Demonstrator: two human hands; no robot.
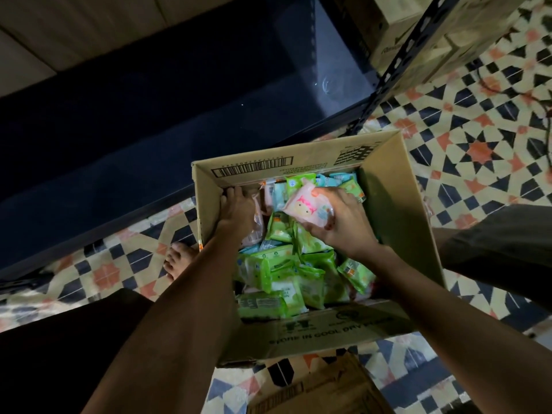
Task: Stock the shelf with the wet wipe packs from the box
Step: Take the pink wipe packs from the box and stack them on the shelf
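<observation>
Tiled floor (478,150): right hand (343,222) holds pink pack (307,209) (tilted diagonally).

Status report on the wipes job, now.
Right hand grips pink pack. Left hand down in box, fingers on a pack, grip unclear. Shelf bare, nothing blocking.

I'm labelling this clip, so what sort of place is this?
Probably a small shop's stockroom: a dark metal shelf rack, an open carton of wet wipe packs on a patterned tile floor, more cartons behind.
</observation>
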